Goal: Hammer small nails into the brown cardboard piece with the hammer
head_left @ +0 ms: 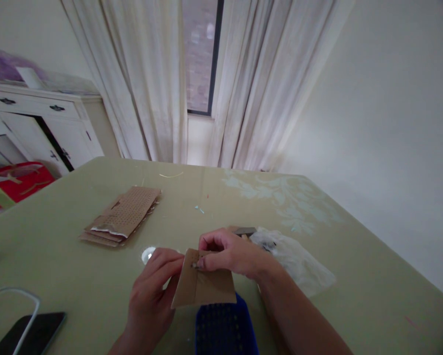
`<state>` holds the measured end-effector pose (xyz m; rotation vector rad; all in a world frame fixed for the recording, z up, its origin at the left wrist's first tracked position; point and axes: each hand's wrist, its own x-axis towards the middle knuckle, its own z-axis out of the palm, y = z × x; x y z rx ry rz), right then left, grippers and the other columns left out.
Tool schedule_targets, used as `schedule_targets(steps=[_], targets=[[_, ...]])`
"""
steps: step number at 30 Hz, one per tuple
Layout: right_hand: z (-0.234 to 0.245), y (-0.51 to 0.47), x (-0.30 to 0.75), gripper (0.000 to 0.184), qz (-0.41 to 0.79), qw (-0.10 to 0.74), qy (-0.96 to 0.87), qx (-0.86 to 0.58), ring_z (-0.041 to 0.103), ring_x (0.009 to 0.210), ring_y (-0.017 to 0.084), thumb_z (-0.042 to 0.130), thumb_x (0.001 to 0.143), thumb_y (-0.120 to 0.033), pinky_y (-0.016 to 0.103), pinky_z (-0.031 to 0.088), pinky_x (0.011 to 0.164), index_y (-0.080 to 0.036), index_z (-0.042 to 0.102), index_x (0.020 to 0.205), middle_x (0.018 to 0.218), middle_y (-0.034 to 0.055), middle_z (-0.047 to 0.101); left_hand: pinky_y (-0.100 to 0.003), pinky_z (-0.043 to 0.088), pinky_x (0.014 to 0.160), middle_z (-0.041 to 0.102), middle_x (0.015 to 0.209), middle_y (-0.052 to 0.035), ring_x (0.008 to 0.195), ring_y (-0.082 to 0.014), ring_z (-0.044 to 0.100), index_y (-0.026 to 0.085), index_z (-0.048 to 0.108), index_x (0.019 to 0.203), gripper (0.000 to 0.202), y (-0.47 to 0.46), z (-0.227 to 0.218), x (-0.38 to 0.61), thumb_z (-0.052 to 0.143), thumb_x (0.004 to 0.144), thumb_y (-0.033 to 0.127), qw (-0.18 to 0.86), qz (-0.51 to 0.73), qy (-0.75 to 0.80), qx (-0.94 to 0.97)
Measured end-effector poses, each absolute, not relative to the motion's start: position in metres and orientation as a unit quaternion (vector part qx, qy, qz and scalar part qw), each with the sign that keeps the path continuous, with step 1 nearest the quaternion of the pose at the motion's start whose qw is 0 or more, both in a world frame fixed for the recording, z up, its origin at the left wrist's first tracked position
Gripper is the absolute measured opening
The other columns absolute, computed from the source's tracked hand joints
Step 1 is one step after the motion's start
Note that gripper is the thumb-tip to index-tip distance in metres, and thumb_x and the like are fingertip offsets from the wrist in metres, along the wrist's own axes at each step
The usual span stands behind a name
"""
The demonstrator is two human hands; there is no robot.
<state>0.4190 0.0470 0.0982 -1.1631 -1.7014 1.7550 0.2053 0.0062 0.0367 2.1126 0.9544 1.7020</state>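
Note:
My left hand (153, 291) grips the left edge of a brown cardboard piece (204, 288) held above the table. My right hand (230, 254) pinches something small and dark at the card's top edge; I cannot make out what it is. Under the card sits a blue perforated block (224, 328). Both hands have closed fingers.
A stack of perforated brown cards (123, 217) lies at the left of the green table (77, 276). A clear plastic bag (295, 259) with small dark parts lies to the right. A black phone (29, 335) and white cable (14, 296) are near left. White cabinet (40, 128) and curtains (243, 84) stand behind.

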Motion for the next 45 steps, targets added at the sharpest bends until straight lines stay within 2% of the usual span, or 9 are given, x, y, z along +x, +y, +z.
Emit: schedule_targets(steps=[7, 10, 13, 24, 28, 30, 33, 38, 45], targets=[[0.095, 0.052, 0.424, 0.043, 0.578, 0.232, -0.640, -0.450, 0.050, 0.071, 0.014, 0.088, 0.074, -0.057, 0.025, 0.037, 0.061, -0.020, 0.067, 0.081, 0.074, -0.0040, 0.059, -0.028, 0.064, 0.075, 0.086, 0.101, -0.0074, 0.088, -0.0226, 0.081, 0.025, 0.087, 0.110, 0.023, 0.017, 0.028, 0.202, 0.066, 0.104, 0.031, 0.269, 0.534, 0.406, 0.692], [0.096, 0.051, 0.427, 0.032, 0.527, 0.233, -0.662, -0.480, 0.052, 0.072, 0.015, 0.086, 0.079, -0.047, 0.026, 0.036, 0.061, -0.020, 0.069, 0.083, 0.074, -0.0034, 0.061, -0.030, 0.064, 0.085, 0.085, 0.114, -0.0060, 0.099, -0.0217, 0.080, 0.028, 0.084, 0.121, 0.032, 0.016, 0.030, 0.200, 0.056, 0.111, 0.039, 0.259, 0.565, 0.440, 0.648], [0.101, 0.046, 0.425, 0.023, 0.482, 0.224, -0.684, -0.500, 0.051, 0.070, 0.014, 0.082, 0.083, -0.038, 0.026, 0.034, 0.059, -0.020, 0.069, 0.081, 0.071, -0.0042, 0.060, -0.029, 0.062, 0.090, 0.080, 0.115, -0.0032, 0.103, -0.0205, 0.077, 0.032, 0.086, 0.115, 0.021, 0.014, 0.030, 0.199, 0.072, 0.104, 0.043, 0.204, 0.559, 0.417, 0.687], [0.107, 0.034, 0.410, 0.018, 0.328, 0.210, -0.731, -0.561, 0.050, 0.066, 0.014, 0.076, 0.082, -0.018, 0.029, 0.028, 0.060, -0.020, 0.062, 0.071, 0.064, -0.0053, 0.054, -0.026, 0.057, 0.083, 0.077, 0.090, -0.0009, 0.086, -0.0157, 0.069, 0.023, 0.083, 0.103, 0.018, -0.005, 0.031, 0.203, 0.076, 0.100, 0.007, 0.004, 0.582, 0.288, 0.760], [0.102, 0.042, 0.415, 0.018, 0.303, 0.242, -0.722, -0.573, 0.052, 0.068, 0.015, 0.075, 0.087, -0.021, 0.029, 0.030, 0.063, -0.020, 0.063, 0.073, 0.068, -0.0042, 0.058, -0.026, 0.057, 0.079, 0.079, 0.088, 0.0013, 0.081, -0.0160, 0.072, 0.027, 0.083, 0.093, 0.015, -0.004, 0.039, 0.195, 0.078, 0.097, 0.014, 0.009, 0.621, 0.364, 0.694], [0.103, 0.045, 0.421, 0.017, 0.307, 0.263, -0.716, -0.569, 0.053, 0.068, 0.014, 0.074, 0.090, -0.026, 0.028, 0.032, 0.063, -0.020, 0.066, 0.077, 0.070, -0.0042, 0.061, -0.029, 0.059, 0.076, 0.084, 0.092, -0.0004, 0.082, -0.0198, 0.077, 0.027, 0.083, 0.095, 0.010, 0.014, 0.037, 0.184, 0.075, 0.097, 0.032, 0.093, 0.558, 0.483, 0.668], [0.107, 0.048, 0.429, 0.016, 0.309, 0.293, -0.705, -0.567, 0.051, 0.068, 0.014, 0.072, 0.092, -0.027, 0.028, 0.034, 0.063, -0.020, 0.066, 0.079, 0.071, -0.0044, 0.060, -0.033, 0.062, 0.081, 0.089, 0.096, -0.0037, 0.090, -0.0258, 0.083, 0.024, 0.084, 0.100, 0.034, 0.046, 0.026, 0.162, 0.063, 0.094, 0.051, 0.306, 0.314, 0.601, 0.668], [0.107, 0.048, 0.431, 0.018, 0.352, 0.303, -0.698, -0.544, 0.050, 0.069, 0.014, 0.073, 0.092, -0.029, 0.028, 0.034, 0.063, -0.019, 0.066, 0.079, 0.072, -0.0036, 0.060, -0.037, 0.054, 0.071, 0.087, 0.082, -0.0082, 0.082, -0.0326, 0.082, 0.024, 0.082, 0.084, 0.024, 0.064, 0.006, 0.140, 0.066, 0.082, 0.042, 0.281, 0.216, 0.665, 0.658], [0.111, 0.041, 0.431, 0.028, 0.496, 0.297, -0.667, -0.470, 0.058, 0.075, 0.016, 0.079, 0.092, -0.045, 0.027, 0.042, 0.067, -0.018, 0.073, 0.090, 0.081, -0.0007, 0.067, -0.038, 0.053, 0.073, 0.083, 0.088, -0.0112, 0.085, -0.0337, 0.079, 0.020, 0.078, 0.100, 0.026, 0.058, 0.002, 0.142, 0.066, 0.083, 0.037, 0.226, 0.196, 0.688, 0.662]])
